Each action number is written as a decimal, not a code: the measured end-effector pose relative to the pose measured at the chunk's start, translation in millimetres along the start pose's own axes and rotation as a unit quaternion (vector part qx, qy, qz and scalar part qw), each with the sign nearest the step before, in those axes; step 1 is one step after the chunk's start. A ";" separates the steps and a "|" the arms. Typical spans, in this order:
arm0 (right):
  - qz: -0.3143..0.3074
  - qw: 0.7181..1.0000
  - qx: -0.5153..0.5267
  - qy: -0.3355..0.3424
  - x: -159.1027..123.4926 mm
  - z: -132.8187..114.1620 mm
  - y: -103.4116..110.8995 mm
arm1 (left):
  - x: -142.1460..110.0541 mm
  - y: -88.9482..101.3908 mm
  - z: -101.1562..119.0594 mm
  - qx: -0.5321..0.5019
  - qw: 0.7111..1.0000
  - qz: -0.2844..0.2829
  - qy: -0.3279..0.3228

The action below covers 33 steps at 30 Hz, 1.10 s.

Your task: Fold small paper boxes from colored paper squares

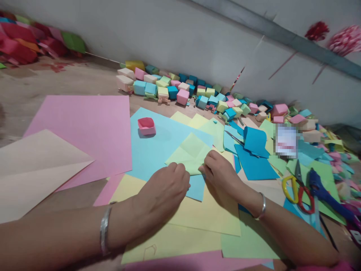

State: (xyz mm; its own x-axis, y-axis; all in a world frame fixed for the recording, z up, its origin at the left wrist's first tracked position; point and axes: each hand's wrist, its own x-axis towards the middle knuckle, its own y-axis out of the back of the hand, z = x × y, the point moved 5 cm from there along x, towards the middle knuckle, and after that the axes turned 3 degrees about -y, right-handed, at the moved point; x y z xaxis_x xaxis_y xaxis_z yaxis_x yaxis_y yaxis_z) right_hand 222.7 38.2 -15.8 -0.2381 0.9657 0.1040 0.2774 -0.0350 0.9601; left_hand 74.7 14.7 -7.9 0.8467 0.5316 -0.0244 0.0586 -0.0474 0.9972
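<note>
A light green sheet of paper (193,150) lies folded, with crease lines across it, on top of a light blue sheet (152,158). My left hand (170,182) is closed at its near left edge, the fingertips hidden under the knuckles. At the near right edge, my right hand (221,169) pinches the same paper between thumb and fingers. A small open pink paper box (147,126) stands on the blue sheet, beyond my left hand. Yellow paper (205,218) is spread beneath both hands.
Large pink (90,135) and cream sheets (34,169) lie at left. Several folded paper blocks (169,92) line the wall. On the right are scissors (300,188), a blue glue gun (321,186), dark blue paper (255,162) and a second dark blade (235,137).
</note>
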 end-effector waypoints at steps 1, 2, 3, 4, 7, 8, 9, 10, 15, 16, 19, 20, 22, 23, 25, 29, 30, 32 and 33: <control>-0.004 1.000 -0.003 0.000 0.1 0.3 -0.1 | 2.2 3.9 -3.3 -0.011 1.000 0.003 0.010; -0.007 1.000 -0.006 0.001 0.1 0.6 -0.3 | 4.2 7.5 -6.1 -0.021 1.000 0.005 0.019; -0.011 1.000 -0.009 0.002 0.0 1.0 -0.5 | 6.1 10.3 -8.5 -0.031 0.999 0.006 0.027; -0.015 1.000 -0.011 0.003 -0.2 1.3 -0.8 | 7.9 12.0 -9.9 -0.039 0.999 0.003 0.031; -0.024 1.000 -0.012 -0.001 -0.2 1.9 -0.9 | 12.1 11.3 -10.2 -0.047 0.998 -0.018 0.022; -0.027 1.000 -0.013 -0.005 0.1 1.9 -0.5 | 12.9 9.6 -9.6 -0.045 0.998 -0.028 0.018; -0.030 0.999 -0.014 -0.008 0.5 1.7 0.1 | 13.2 7.6 -9.0 -0.044 0.998 -0.034 0.016; -0.034 0.999 -0.015 -0.012 0.9 1.2 0.7 | 13.1 5.6 -8.5 -0.042 0.998 -0.037 0.014; -0.046 0.998 -0.031 -0.032 2.6 0.1 3.1 | 7.9 -0.7 -2.1 -0.025 0.999 -0.003 -0.024; -0.042 0.998 -0.036 -0.035 2.6 0.2 3.6 | 6.5 -1.0 -0.7 -0.015 0.999 0.007 -0.037; -0.035 0.998 -0.039 -0.035 1.6 0.2 3.7 | 3.4 -1.0 0.2 0.002 0.999 0.018 -0.050; -0.035 0.998 -0.039 -0.032 1.1 0.0 3.5 | 2.9 -0.9 -0.3 0.004 0.999 0.015 -0.048; -0.034 0.998 -0.041 -0.024 0.2 -0.8 3.3 | 2.8 -0.2 -1.2 0.008 0.999 0.010 -0.043; -0.033 0.998 -0.041 -0.020 -0.2 -1.4 3.4 | 3.0 0.3 -1.3 0.010 0.999 0.009 -0.042; -0.030 0.999 -0.039 -0.013 -0.5 -2.4 3.7 | 3.7 1.4 -0.7 0.011 0.999 0.010 -0.044; -0.026 0.999 -0.026 -0.016 0.0 -2.6 3.1 | 4.1 1.3 0.0 0.003 0.999 0.004 -0.046; -0.027 0.999 -0.024 -0.020 -0.1 -1.9 2.4 | 3.8 0.8 -0.1 0.001 0.999 0.002 -0.047; -0.028 0.999 -0.023 -0.029 -0.9 -0.1 1.3 | 2.8 0.7 -0.4 0.000 0.998 0.009 -0.056; -0.027 0.999 -0.021 -0.031 -1.6 0.7 1.2 | 2.2 0.9 -0.6 0.002 0.998 0.016 -0.061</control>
State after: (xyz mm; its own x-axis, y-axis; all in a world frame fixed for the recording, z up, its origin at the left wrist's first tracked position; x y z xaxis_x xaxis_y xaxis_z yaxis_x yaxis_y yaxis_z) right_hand 224.1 36.8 -15.0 -0.1927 0.9805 0.0373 0.2259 0.0073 0.9741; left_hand 76.3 16.3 -7.0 0.9066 0.4221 -0.0019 0.0327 -0.0658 0.9973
